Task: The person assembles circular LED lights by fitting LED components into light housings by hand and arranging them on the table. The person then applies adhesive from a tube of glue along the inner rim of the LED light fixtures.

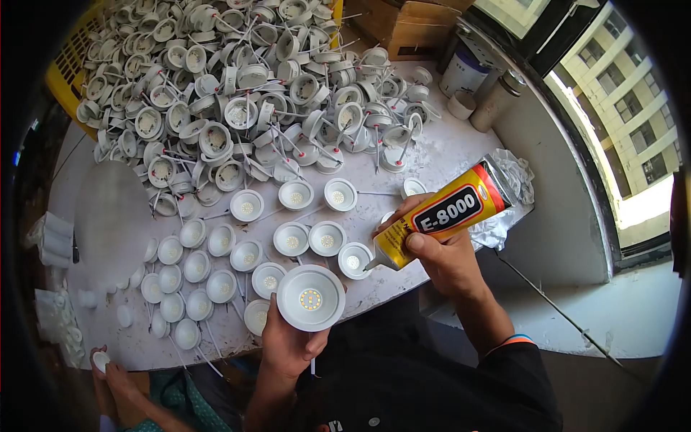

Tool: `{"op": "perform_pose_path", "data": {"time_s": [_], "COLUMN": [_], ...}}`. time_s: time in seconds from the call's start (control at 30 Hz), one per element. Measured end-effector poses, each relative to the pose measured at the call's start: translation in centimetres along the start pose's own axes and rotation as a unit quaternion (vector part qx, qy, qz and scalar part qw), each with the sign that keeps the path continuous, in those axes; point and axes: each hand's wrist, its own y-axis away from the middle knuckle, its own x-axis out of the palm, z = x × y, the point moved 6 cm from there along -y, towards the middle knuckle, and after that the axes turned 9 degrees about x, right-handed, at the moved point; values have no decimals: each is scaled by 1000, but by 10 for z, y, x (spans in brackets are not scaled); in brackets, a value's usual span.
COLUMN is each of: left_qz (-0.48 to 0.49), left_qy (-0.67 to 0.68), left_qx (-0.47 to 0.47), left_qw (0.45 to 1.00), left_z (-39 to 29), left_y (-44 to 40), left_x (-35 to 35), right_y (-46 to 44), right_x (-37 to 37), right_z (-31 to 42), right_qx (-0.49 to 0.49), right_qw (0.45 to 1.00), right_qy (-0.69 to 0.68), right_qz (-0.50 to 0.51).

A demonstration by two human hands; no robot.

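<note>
My left hand (286,347) grips a round white LED downlight (330,311) from below, its open face turned up and a ring of small LEDs showing inside. In my right hand (450,265) is a yellow and black tube of E-8000 glue (461,207), tilted so the nozzle points down and left. The nozzle tip is up and to the right of the held downlight, near another downlight (354,260) on the table, and I cannot tell whether it touches. Several more downlights (247,255) lie face up in loose rows to the left.
A big heap of white lamp housings (216,137) with wires spreads from a yellow crate (66,79) across the table (216,347). A co-worker's hands (108,371) hold a small white disc at lower left. Crumpled plastic (504,180), jars (464,75) and a window are at right.
</note>
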Motion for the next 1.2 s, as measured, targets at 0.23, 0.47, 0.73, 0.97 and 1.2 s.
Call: {"op": "perform_pose_path", "data": {"time_s": [0.23,0.47,0.73,0.97,1.2], "left_qz": [15,-4,28,48,-1], "left_qy": [-125,-66,-44,-56,-149], "left_qx": [-33,-63,-146,-270,-355], "left_qw": [992,996,988,960,923], "left_z": [7,19,44,92,146], "left_y": [-13,-21,-30,-34,-24], "left_x": [18,41,55,67,70], "right_y": [-5,1,22,85,142], "right_x": [23,57,49,10,-11], "right_z": [39,76,88,95,110], "right_qx": [-66,-95,-141,-148,-181], "right_qw": [989,959,939,929,872], "right_qy": [129,244,300,330,426], "right_qz": [36,109,91,-83,-159]}}
